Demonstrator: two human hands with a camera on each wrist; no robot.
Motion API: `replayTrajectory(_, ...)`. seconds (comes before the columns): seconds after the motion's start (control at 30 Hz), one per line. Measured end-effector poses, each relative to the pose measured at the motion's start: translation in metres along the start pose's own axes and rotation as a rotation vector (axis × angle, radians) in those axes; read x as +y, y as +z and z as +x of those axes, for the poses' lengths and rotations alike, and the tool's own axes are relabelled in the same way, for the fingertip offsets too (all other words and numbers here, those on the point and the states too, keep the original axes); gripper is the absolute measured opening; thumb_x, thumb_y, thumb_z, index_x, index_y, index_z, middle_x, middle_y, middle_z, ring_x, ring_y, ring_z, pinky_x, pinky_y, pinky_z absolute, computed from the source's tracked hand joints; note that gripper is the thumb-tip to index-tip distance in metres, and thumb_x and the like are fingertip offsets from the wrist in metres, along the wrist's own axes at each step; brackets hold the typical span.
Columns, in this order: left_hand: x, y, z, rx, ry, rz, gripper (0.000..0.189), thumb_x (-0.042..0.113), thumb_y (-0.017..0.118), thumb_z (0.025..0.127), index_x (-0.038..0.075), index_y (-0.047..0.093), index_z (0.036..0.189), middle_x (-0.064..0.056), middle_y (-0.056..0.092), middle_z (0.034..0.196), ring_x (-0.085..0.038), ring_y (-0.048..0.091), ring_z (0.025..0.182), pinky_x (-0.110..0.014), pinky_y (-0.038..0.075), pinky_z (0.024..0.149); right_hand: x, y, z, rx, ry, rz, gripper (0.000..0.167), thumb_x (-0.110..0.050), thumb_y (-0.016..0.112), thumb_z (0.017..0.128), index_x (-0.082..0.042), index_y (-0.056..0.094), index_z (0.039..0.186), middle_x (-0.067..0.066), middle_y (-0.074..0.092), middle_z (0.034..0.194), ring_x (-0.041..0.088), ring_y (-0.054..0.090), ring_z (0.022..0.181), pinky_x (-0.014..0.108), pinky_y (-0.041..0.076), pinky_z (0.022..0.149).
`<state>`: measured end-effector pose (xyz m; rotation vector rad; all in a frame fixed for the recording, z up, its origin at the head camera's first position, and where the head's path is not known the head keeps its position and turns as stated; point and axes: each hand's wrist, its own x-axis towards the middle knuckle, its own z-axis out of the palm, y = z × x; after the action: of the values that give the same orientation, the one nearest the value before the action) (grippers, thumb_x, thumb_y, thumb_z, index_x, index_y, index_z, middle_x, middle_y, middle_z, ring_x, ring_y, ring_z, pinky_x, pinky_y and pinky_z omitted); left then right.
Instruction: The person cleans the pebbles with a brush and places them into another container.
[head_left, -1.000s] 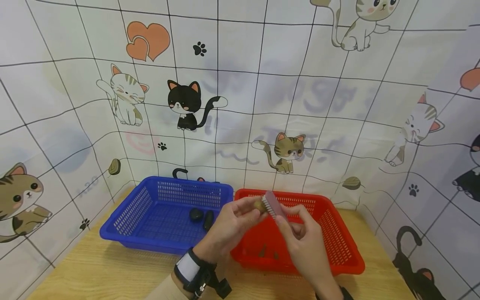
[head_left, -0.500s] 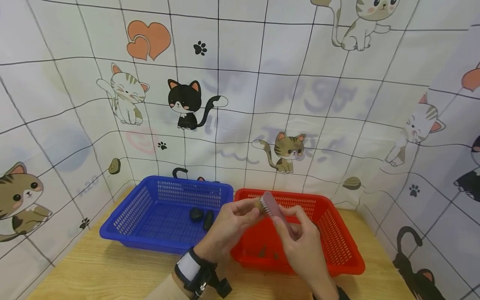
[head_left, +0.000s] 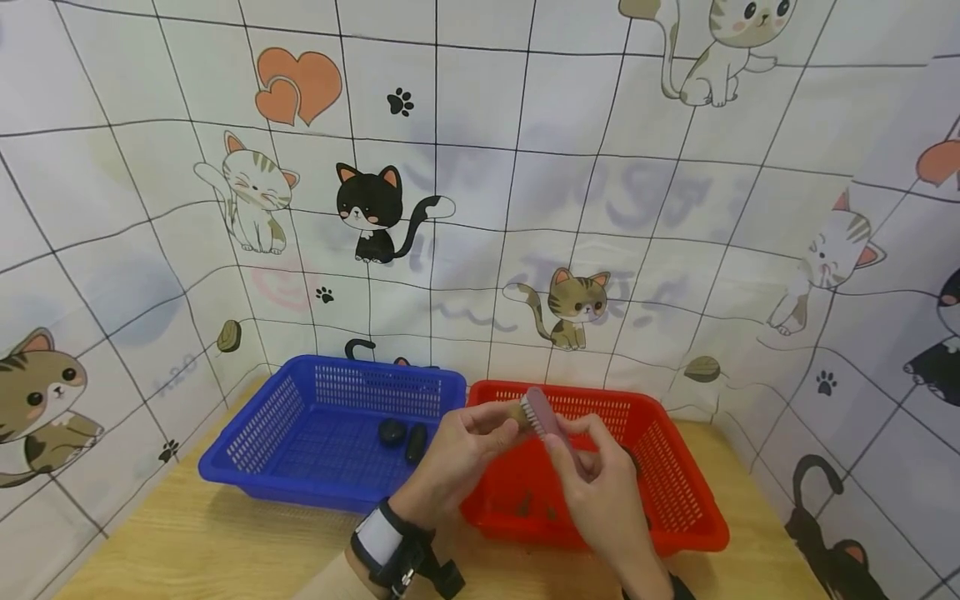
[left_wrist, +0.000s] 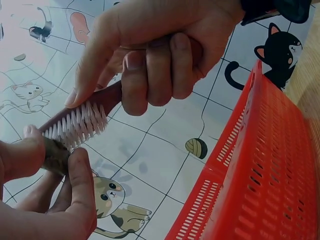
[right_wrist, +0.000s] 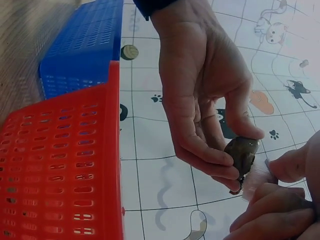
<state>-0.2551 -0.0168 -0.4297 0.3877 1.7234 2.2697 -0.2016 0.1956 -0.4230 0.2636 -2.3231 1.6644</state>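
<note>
My left hand (head_left: 465, 446) pinches a small brownish-green stone (right_wrist: 242, 153) between thumb and fingertips, above the gap between two baskets. A brush (head_left: 551, 423) with a dull mauve back and white bristles (left_wrist: 82, 124) is gripped by my right hand (head_left: 607, 492). In the left wrist view its bristles meet the upper side of the stone, and the right thumb lies along the brush's back while the other fingers curl round its handle. Part of the stone is covered by the left fingers. Both hands are raised over the near side of the red basket (head_left: 697, 508).
To the left stands a blue basket (head_left: 300, 492) with a round dark stone (head_left: 392, 432) and a longer dark stone (head_left: 416, 442) in it. Small brownish pieces (head_left: 524, 505) lie in the red basket. Both baskets rest on a wooden table (head_left: 172, 550) before a cat-print sheet (head_left: 480, 192).
The brush has shifted slightly left over the stone with my right hand, covering a little more of it. My left hand keeps its place and hold.
</note>
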Motion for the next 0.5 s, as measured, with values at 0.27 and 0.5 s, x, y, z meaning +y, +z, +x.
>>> replayTrajectory(0.27, -0.0023, 0.0009, 0.0002, 0.021, 0.012, -0.034, 0.040, 0.021, 0.070, 0.118, 0.008, 0.074, 0.155, -0.013, 0.080, 0.152, -0.032, 0.076, 0.146, -0.065, 0.038, 0.143, 0.0000, 0.0024, -0.0018, -0.037, 0.010, 0.022, 0.024, -0.029, 0.078, 0.115, -0.016, 0.069, 0.133, -0.003, 0.047, 0.062, 0.003, 0.036, 0.046, 0.021, 0.036, 0.041)
replayTrajectory(0.5, -0.0011, 0.0002, -0.0006, 0.013, -0.003, -0.035, 0.041, 0.024, 0.073, 0.116, 0.011, 0.074, 0.155, -0.012, 0.080, 0.152, -0.031, 0.077, 0.145, -0.067, 0.038, 0.143, 0.0000, 0.0016, 0.0004, 0.006, 0.007, -0.011, 0.027, -0.030, 0.078, 0.115, -0.015, 0.071, 0.136, -0.003, 0.043, 0.061, 0.004, 0.033, 0.047, 0.023, 0.033, 0.041)
